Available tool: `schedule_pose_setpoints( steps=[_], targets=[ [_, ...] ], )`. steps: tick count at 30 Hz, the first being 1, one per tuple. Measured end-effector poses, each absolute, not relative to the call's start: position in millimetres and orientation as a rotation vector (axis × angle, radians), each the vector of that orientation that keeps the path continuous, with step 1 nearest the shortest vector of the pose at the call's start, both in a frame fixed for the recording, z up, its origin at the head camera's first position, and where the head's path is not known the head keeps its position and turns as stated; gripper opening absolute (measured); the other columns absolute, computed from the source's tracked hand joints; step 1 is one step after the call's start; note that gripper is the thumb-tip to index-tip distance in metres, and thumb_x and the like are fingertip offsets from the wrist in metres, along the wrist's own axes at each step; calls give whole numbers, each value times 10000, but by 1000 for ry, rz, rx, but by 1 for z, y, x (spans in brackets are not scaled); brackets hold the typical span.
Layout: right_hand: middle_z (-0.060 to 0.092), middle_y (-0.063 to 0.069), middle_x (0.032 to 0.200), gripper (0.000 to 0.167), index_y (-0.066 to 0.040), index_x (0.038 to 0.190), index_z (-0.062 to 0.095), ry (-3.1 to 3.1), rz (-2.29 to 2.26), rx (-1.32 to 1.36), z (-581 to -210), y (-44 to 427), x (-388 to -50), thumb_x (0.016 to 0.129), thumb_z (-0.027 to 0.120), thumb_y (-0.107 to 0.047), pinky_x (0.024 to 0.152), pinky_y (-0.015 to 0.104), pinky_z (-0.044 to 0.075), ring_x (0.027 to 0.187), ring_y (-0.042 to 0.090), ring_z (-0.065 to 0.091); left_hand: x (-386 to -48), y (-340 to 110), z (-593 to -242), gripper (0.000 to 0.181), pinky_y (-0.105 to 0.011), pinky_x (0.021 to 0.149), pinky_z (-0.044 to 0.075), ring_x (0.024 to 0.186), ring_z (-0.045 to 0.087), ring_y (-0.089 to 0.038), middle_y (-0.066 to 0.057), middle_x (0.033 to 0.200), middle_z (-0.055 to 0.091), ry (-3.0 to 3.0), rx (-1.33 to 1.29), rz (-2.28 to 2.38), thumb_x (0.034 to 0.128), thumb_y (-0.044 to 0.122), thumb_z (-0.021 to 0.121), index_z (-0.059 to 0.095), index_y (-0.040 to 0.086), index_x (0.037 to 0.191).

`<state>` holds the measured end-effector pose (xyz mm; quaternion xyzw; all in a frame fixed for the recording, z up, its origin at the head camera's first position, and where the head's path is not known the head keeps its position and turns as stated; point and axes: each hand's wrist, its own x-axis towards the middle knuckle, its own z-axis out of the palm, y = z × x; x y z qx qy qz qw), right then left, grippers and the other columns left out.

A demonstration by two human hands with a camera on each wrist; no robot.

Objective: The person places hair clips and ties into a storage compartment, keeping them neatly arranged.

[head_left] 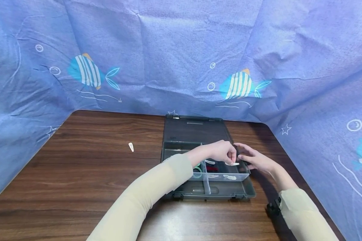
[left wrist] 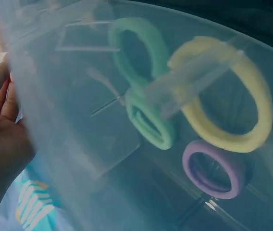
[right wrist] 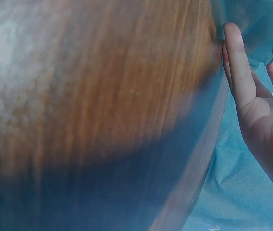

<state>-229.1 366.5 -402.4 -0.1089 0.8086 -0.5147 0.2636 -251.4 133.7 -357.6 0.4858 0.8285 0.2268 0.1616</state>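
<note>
My left hand (head_left: 223,151) pinches a white snap hair clip (head_left: 235,164) over the right compartment of a grey see-through organizer box (head_left: 187,196). In that compartment lie more clips, with white ones (head_left: 230,177) at the front and a dark red piece (head_left: 212,169) further back. The left compartment has a green hair tie (head_left: 198,174), partly hidden by the left sleeve. Yellow (left wrist: 264,106) and purple (left wrist: 189,163) hair ties show through clear plastic in the left wrist view. My right hand (head_left: 257,161) rests its spread fingers against the box's right side.
A white hair clip (head_left: 131,147) lies alone on the wooden table (head_left: 78,174), left of the box. The box's lid (head_left: 196,130) is raised toward the back. Behind the table hangs a blue cloth (head_left: 168,50) printed with fish.
</note>
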Motion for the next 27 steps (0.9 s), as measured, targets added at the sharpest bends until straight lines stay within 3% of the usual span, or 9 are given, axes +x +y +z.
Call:
schedule_pose_setpoints(
  steps=[6,17,27],
  targets=[
    [120,223,1521,624,-203,1510,116,2194,-1393,-286,-403,366,-230,995,460,-281,867,490,480,1311,395,297,-250,138,-370,71,-131,662,404,674,544,-23,82,705,627,2332,1317,633,849,174,699,667,154,789],
    [172,240,1499,604,-194,1509,115,2179,-1404,-290,-403,367,-229,1004,441,-251,871,492,482,1255,317,401,-250,146,-386,63,-130,670,408,684,557,-22,70,717,634,2300,1309,608,844,164,703,661,149,799],
    [89,212,1533,616,-201,1509,122,2182,-1416,-285,-404,367,-228,997,458,-271,877,514,470,1336,435,255,-253,150,-399,65,-115,676,399,693,559,8,103,729,651,2324,1342,575,836,181,713,669,181,788]
  ],
)
